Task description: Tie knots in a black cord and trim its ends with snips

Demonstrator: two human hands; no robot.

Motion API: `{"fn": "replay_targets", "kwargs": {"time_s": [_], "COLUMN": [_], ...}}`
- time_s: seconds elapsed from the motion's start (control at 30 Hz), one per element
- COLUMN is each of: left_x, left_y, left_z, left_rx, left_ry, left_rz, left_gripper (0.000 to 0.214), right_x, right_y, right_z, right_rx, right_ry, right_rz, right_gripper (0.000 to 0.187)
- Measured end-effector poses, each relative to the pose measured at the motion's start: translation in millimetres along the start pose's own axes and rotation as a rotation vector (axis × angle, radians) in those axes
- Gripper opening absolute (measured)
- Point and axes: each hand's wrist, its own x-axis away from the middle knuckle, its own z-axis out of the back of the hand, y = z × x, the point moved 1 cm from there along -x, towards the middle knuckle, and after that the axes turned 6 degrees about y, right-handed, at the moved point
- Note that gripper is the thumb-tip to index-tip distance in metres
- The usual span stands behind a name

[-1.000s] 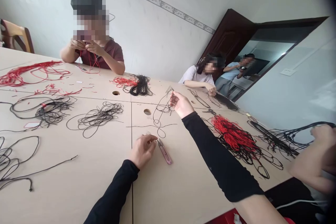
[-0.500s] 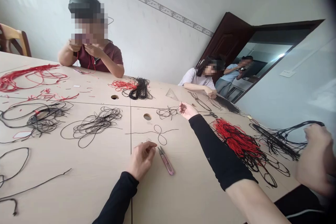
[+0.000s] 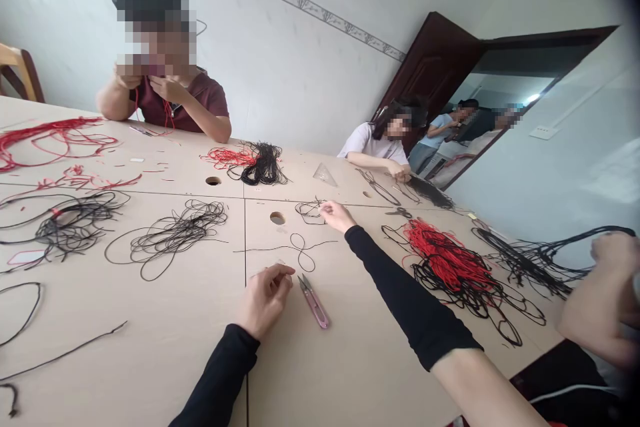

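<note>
My left hand (image 3: pixel 265 298) rests above the table with its fingers curled and thumb and forefinger pinched together; what is in the pinch, if anything, is too small to make out. Beside it lie pink-handled thread snips (image 3: pixel 315 303), blades pointing away from me. Just beyond, a thin black cord (image 3: pixel 303 253) lies in a looped figure with two straight ends. My right hand (image 3: pixel 337 216) reaches forward with fingertips drawn together at the right side of a small coil of black cord (image 3: pixel 306 212). Whether the fingers grip a strand is not clear.
Bundles of black cord (image 3: pixel 175 237) lie left, a red and black heap (image 3: pixel 450 260) right. A clear triangle ruler (image 3: pixel 325 175) and black scissors (image 3: pixel 399 213) lie farther back. One co-worker (image 3: pixel 175 103) sits opposite, another (image 3: pixel 377 147) near the door; another person's arm (image 3: pixel 600 293) is at right.
My right hand has moved left and down, from near the triangle ruler to the small black coil. My left hand stays by the snips. The view has shifted slightly.
</note>
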Motion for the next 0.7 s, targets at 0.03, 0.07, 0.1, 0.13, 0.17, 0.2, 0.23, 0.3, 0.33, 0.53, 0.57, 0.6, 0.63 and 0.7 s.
{"fn": "replay_targets", "kwargs": {"time_s": [0.03,0.07,0.1,0.13,0.17,0.2,0.23,0.3,0.33,0.53,0.57,0.6,0.63,0.7], "left_x": [0.1,0.2,0.2,0.3,0.3,0.3,0.3,0.2,0.1,-0.7,-0.7,-0.6,-0.4,0.2], "left_y": [0.2,0.5,0.6,0.6,0.4,0.0,-0.4,-1.3,-1.7,-3.4,-3.3,-3.2,-2.9,-2.0], "left_z": [0.0,0.1,0.1,0.1,0.1,0.0,-0.1,-0.4,-0.6,-1.2,-1.1,-1.0,-0.9,-0.6], "left_rx": [-0.004,-0.005,-0.005,-0.005,-0.004,-0.005,-0.006,-0.001,0.005,0.015,0.006,-0.002,-0.010,-0.023], "left_ry": [-0.001,-0.003,-0.006,-0.011,-0.016,-0.021,-0.024,-0.023,-0.020,-0.007,-0.011,-0.016,-0.023,-0.034], "left_rz": [0.002,0.002,0.000,-0.002,-0.004,-0.005,-0.006,-0.008,-0.009,-0.021,-0.022,-0.022,-0.019,-0.012], "left_gripper": [0.020,0.020,0.020,0.020,0.020,0.020,0.020,0.020,0.020,0.018,0.019,0.019,0.020,0.022], "right_x": [2.5,4.7,6.5,7.7,8.6,9.0,9.1,8.7,8.4,7.6,7.4,7.0,6.3,3.2], "right_y": [1.3,2.0,2.2,2.0,1.4,0.8,0.3,0.0,0.4,5.6,6.4,7.1,7.7,8.5], "right_z": [-4.9,-9.6,-13.9,-17.9,-21.4,-24.3,-26.7,-29.7,-30.5,-35.9,-37.7,-39.5,-41.3,-44.1], "right_rx": [0.007,0.017,0.029,0.041,0.054,0.070,0.089,0.134,0.161,0.344,0.378,0.413,0.449,0.527], "right_ry": [-0.029,-0.056,-0.081,-0.104,-0.124,-0.143,-0.160,-0.189,-0.201,-0.258,-0.266,-0.273,-0.280,-0.292], "right_rz": [0.008,0.017,0.027,0.037,0.048,0.058,0.067,0.082,0.087,0.086,0.081,0.076,0.071,0.061], "right_gripper": [0.027,0.027,0.028,0.030,0.033,0.033,0.030,0.030,0.031,0.031,0.031,0.030,0.030,0.030]}}
